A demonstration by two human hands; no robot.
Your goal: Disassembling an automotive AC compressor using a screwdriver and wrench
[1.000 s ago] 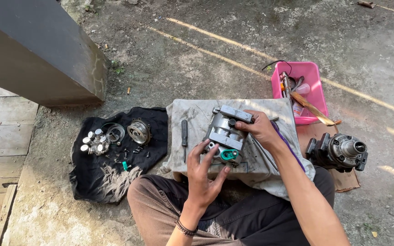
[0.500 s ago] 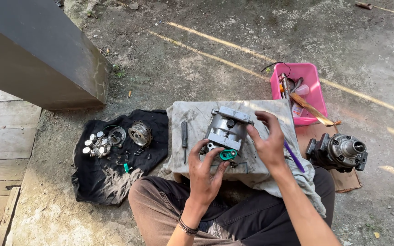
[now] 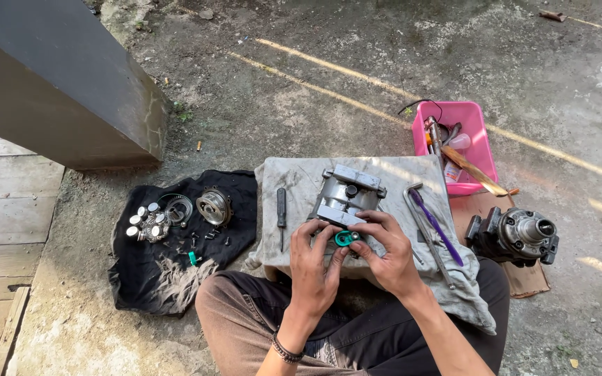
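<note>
A grey metal compressor housing (image 3: 346,196) lies on a grey cloth (image 3: 294,184) spread over a block in front of my knees. At its near end sits a small green ring (image 3: 343,238). My left hand (image 3: 313,268) and my right hand (image 3: 387,252) meet at that ring, fingertips pinching it from both sides. A black-handled screwdriver (image 3: 281,209) lies on the cloth to the left. A bent metal wrench (image 3: 423,226) and a purple-handled tool (image 3: 437,227) lie to the right.
A black cloth (image 3: 155,268) on the left carries a piston assembly (image 3: 148,223), a round pulley part (image 3: 213,206) and small pieces. A pink tub (image 3: 462,138) of tools stands behind right. Another compressor body (image 3: 518,236) rests on cardboard. A dark beam (image 3: 50,83) rises at left.
My right hand has come off the housing's far right side and down to the green ring, joining my left hand there. The view has shifted slightly.
</note>
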